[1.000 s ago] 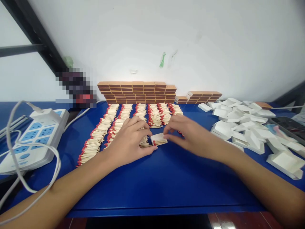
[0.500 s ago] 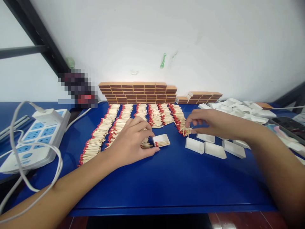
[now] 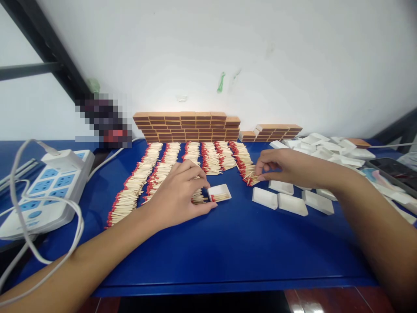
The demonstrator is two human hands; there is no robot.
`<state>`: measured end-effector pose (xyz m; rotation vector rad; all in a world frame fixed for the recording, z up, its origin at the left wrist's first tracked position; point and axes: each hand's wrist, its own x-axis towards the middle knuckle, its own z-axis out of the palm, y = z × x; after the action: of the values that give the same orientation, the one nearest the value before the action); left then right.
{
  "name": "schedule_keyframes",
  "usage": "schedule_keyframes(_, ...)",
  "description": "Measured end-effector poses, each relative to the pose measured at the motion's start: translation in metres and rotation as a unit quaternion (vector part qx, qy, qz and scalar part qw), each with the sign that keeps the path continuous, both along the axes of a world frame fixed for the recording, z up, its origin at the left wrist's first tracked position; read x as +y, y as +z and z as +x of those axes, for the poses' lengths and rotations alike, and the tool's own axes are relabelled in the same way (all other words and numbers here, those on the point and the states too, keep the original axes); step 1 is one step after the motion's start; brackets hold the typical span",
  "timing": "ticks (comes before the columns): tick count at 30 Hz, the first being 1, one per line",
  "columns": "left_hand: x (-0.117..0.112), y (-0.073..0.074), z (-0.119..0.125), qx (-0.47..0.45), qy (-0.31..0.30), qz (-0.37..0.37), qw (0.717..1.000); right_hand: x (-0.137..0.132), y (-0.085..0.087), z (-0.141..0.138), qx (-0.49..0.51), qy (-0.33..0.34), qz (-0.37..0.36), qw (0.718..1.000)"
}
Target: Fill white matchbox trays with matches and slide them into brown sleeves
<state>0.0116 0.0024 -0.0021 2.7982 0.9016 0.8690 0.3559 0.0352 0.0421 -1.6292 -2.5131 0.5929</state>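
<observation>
white tray [image 3: 219, 192], where is it now? asks the first.

on the blue table [image 3: 228, 252], just in front of the rows of matches [image 3: 169, 167], says the second. a few red-tipped sticks lie inside it. it has kept its place over the last second.

so what changed?

the right hand [image 3: 280, 167]. a second ago it was at the tray, fingertips nearly meeting the left hand's. half a second ago it had swung out to the rightmost row, and it is still there, a touch lower. the three empty trays [image 3: 280, 202] it used to hide now show.

and its grip?

wrist raised, fingers bunched and pointing down, tips pinched shut on a small bunch of matches at the near end of that row. well apart from the tray.

the left hand [image 3: 177, 193]?

it hasn't moved. palm down, fingers curled over the end of a middle row, thumb and fingertips closed against the tray's left edge, holding it in place.

anything else?

stacked brown matchboxes [image 3: 187, 127] along the wall, a power strip [image 3: 48, 187] far left.
</observation>
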Motion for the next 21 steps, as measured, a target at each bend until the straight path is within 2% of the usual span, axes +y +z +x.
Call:
schedule_keyframes(4, -0.001, 0.0, 0.0, 0.002, -0.001, -0.001, 1.0, -0.002, 0.005, -0.002, -0.007, -0.014, -0.022, 1.0)
schedule_keyframes(11, 0.0, 0.001, 0.0, 0.006, 0.0, -0.006, 1.0, 0.002, -0.006, -0.008, 0.032, 0.03, 0.039, 0.998)
schedule_keyframes(15, 0.0, 0.001, 0.0, 0.009, 0.002, -0.007, 1.0, 0.002, -0.002, -0.006, 0.027, 0.011, 0.067, 0.997)
schedule_keyframes(21, 0.0, 0.0, 0.0, 0.006, -0.002, -0.007, 1.0, 0.001, -0.001, -0.001, -0.003, -0.009, 0.023, 1.0)
